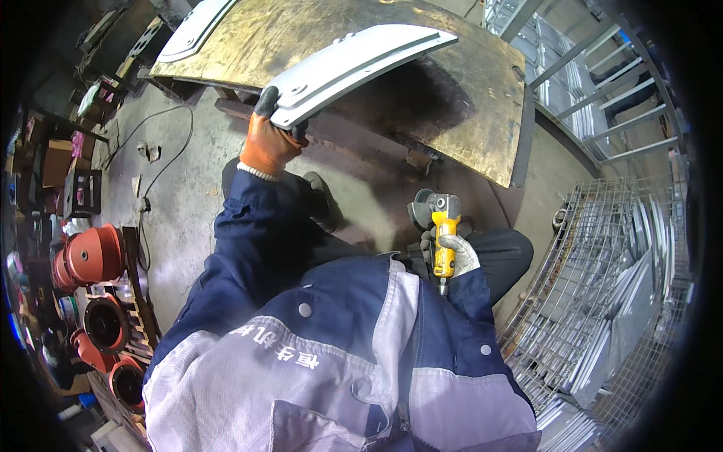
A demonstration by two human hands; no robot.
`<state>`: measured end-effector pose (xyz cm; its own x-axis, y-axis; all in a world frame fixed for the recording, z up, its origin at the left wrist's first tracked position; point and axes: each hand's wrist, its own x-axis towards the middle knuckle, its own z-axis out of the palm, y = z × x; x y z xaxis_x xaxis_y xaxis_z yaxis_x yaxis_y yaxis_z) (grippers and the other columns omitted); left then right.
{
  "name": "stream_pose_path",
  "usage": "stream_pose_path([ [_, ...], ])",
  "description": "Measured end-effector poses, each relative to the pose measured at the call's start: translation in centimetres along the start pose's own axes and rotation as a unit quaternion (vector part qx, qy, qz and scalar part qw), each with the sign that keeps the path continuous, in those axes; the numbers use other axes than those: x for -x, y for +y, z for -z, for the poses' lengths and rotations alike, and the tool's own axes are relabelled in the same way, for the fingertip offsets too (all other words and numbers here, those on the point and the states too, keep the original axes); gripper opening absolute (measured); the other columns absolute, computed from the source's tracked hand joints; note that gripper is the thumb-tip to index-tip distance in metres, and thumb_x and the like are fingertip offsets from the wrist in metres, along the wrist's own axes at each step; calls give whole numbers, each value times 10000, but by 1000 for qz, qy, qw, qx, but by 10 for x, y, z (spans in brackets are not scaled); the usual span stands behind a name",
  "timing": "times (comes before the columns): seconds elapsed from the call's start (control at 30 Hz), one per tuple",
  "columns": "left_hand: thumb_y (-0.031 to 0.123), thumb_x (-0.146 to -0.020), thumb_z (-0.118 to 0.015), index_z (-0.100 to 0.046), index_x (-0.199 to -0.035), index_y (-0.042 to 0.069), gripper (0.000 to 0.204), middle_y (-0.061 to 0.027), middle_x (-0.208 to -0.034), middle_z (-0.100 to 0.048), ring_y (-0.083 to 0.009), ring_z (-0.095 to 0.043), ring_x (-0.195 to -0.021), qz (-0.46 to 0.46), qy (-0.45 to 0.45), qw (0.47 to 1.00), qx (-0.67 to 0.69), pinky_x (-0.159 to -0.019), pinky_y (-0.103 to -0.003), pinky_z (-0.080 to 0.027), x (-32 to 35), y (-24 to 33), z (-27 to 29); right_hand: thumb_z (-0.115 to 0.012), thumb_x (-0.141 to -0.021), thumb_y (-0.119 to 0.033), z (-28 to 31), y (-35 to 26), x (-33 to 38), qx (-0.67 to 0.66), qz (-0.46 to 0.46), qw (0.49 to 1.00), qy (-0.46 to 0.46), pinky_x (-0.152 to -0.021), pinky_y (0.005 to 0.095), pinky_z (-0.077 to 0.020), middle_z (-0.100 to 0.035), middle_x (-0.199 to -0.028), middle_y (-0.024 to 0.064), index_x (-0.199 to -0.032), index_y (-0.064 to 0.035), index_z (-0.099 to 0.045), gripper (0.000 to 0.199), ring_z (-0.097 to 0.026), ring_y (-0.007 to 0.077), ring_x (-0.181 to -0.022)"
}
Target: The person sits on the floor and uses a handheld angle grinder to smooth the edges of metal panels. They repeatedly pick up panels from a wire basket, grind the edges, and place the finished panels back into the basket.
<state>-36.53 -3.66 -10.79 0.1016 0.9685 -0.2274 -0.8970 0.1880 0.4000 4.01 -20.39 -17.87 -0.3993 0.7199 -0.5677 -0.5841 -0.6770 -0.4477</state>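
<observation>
My left hand (273, 143), in an orange glove with dark fingertips, is closed on the near left end of a curved white metal plate (354, 64). The plate is tilted above the worktable (482, 98), and its shadow falls on the tabletop. Small holes run along its edge, and a few knobs stand on its far side. A yellow angle grinder (446, 233) is gripped in my right hand (461, 255), which wears a whitish-grey glove. The grinder's head points away from me, with its disc (422, 209) turned to the left, close to my right knee.
Another white plate (197, 26) lies on the table's far left corner. To my right stands a wire mesh crate (561, 264) with many flat metal plates, and beyond it a metal rack (602, 90). Orange-red round housings (94, 255) stand at left. A black cable (162, 177) crosses the floor.
</observation>
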Motion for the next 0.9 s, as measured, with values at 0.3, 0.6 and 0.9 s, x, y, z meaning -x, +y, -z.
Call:
stream_pose_path([
  [0.3, 260, -940, -453, -498, -1348, 115, 435, -22, -1328, -571, -205, -533, -1207, 90, -275, 957, -1, -1048, -351, -371, 2, -13, 12, -728, -778, -154, 19, 10, -10, 59, -7, 997, 43, -648, 318, -556, -655, -892, 98, -1136, -13, -556, 422, -649, 196, -719],
  [0.6, 139, -890, -575, -547, -1182, -26, 336, -120, -1047, -666, -218, -641, -968, -433, -22, 718, -545, -892, -315, -489, -38, 18, 22, -702, -786, -87, 10, 4, -13, 53, -21, 997, 45, -664, 341, -570, -639, -914, 112, -1180, -19, -522, 438, -654, 222, -772],
  [0.9, 245, -880, -596, -344, -1384, 3, 613, -194, -1377, -407, -306, -419, -1261, 29, 58, 975, -212, -1058, -406, -364, -131, 74, -25, -675, -789, -86, 32, 17, -21, 109, -11, 981, 160, -569, 307, -535, -637, -801, 113, -1084, 32, -557, 339, -628, 204, -609],
])
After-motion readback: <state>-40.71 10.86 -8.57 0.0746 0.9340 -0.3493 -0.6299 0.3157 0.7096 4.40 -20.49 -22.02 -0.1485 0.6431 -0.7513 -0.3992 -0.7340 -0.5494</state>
